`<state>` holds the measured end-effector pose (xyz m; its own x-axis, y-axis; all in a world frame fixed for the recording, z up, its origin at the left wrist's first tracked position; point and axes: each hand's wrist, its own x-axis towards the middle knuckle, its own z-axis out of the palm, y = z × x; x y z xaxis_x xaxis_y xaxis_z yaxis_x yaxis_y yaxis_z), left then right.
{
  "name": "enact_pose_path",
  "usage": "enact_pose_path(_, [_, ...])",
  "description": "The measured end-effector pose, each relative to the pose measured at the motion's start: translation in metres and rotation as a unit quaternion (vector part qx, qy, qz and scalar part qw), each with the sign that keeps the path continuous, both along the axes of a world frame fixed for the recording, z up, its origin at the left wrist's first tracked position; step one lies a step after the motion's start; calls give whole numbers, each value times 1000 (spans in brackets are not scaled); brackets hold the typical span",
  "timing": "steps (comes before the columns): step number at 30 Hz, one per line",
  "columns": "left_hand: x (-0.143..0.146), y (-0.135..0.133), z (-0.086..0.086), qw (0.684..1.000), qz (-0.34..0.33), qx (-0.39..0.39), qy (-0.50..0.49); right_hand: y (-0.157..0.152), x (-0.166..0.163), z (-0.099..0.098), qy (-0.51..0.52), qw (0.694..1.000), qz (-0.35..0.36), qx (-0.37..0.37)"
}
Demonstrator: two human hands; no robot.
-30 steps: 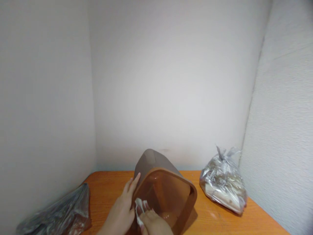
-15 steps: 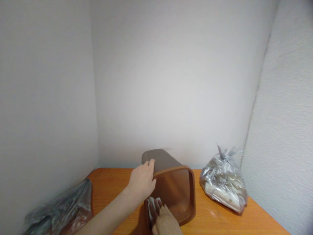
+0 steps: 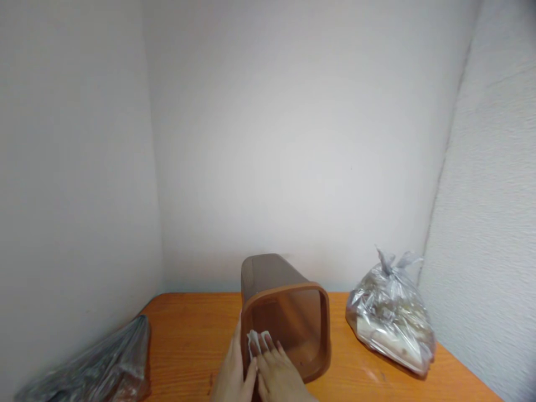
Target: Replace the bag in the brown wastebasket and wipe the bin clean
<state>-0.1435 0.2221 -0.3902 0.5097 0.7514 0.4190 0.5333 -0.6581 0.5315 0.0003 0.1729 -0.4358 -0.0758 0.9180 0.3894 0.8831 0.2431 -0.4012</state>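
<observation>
A brown plastic trash bin (image 3: 274, 272) lies tipped on its side, its open mouth facing me. My left hand (image 3: 234, 365) grips the bin's rim at the lower left, the thumb over the edge and fingers along the outside. Just inside the mouth, my right hand (image 3: 274, 368) presses a crumpled white wipe (image 3: 258, 339) against the inner left wall. The wipe shows between and beyond its fingers. Part of the lower rim is hidden behind both hands.
On the right of the wooden table (image 3: 188, 329) stands a knotted clear plastic bag (image 3: 391, 318) with waste in it. A dark, crumpled plastic bag (image 3: 104, 363) lies at the left edge. White walls (image 3: 259, 139) close in the table behind and on both sides.
My left hand has moved from the bin's upper left rim down to its lower left side. My right hand, still with the wipe, has shifted slightly up along the inner left wall.
</observation>
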Motion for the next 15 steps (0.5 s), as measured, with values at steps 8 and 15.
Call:
enact_pose_path(8, [-5,23,-11,998,19,41,51,50,5,19,-48,998,-9,30])
enact_pose_path(15, [6,20,-9,989,61,77,112,41,13,17,-52,997,-48,42])
